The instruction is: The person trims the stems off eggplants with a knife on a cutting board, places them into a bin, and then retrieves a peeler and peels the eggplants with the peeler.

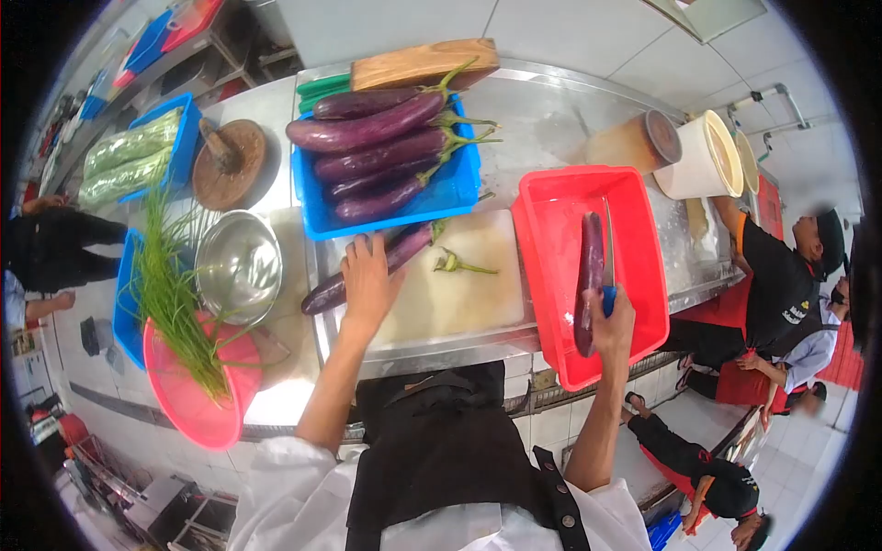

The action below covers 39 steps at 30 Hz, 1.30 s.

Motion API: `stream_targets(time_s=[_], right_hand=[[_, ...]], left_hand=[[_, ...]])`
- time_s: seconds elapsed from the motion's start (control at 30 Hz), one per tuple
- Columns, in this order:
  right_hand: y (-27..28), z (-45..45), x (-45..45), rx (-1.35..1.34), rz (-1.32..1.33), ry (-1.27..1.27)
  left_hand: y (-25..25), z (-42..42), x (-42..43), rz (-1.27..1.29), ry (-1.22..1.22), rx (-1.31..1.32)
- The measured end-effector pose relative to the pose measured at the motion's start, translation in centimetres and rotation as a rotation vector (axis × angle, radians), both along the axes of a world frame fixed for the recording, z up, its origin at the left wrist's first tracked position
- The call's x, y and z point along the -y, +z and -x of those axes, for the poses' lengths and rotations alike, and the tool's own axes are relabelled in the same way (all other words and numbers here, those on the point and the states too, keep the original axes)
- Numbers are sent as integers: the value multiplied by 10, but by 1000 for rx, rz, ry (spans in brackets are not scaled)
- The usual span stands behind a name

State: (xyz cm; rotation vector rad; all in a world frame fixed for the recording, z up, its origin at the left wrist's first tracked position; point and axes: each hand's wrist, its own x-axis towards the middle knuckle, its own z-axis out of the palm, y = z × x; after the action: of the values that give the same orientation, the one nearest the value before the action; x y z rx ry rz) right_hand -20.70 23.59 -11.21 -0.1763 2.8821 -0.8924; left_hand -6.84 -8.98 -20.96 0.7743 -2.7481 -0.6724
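Note:
My left hand [367,275] rests on a purple eggplant [331,292] lying across the left part of the white cutting board [478,298]. A cut green eggplant stem [452,261] sits on the board. Over the red tray [588,369], my right hand [611,321] is closed round the blue handle of a knife [609,243], its blade pointing away from me. Another eggplant [590,275] lies in the red tray beside the blade. Behind the board, several whole eggplants [377,129] are piled in a blue tray [467,184].
A metal bowl [239,266], a pink basket [225,418] with long green leaves [179,303] and a stone mortar [241,179] stand left. A wooden block [418,64] is behind. Tubs [675,174] stand right, near a person [781,285].

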Motion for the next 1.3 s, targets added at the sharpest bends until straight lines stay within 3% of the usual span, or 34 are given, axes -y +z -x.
stream_targets(time_s=[0.03,0.1,0.13,0.2,0.27,0.33,0.4,0.47,0.57,0.7,0.77,1.3], right_hand=[[-1,-2,3,7,1,9],[0,-7,7,-354,-95,25],[18,-22,25,-149,-27,-22],[24,-58,57,-56,92,140],[6,-93,78,313,62,228],[-49,-119,77,444,20,359],[-102,-129,69,391,-35,395],[-115,-125,73,340,-155,408],[-104,-120,69,333,-193,257],[-52,-141,66,389,-276,332],[-55,-149,80,371,-324,464],[-62,-123,98,408,-493,437]], left_hand=[[-12,0,9,8,-77,56],[-19,-9,13,13,-147,122],[-9,-13,11,-53,-168,151],[1,-26,10,-117,-199,194],[4,-46,7,-243,-124,182],[4,-65,6,-229,-96,167],[4,-76,4,-201,-49,112],[4,-80,1,-198,-48,121],[3,-81,-7,-156,-81,113],[-4,-73,-31,-214,-163,146],[-10,-69,-43,-190,-217,108],[-22,-37,-62,-111,-340,41]])
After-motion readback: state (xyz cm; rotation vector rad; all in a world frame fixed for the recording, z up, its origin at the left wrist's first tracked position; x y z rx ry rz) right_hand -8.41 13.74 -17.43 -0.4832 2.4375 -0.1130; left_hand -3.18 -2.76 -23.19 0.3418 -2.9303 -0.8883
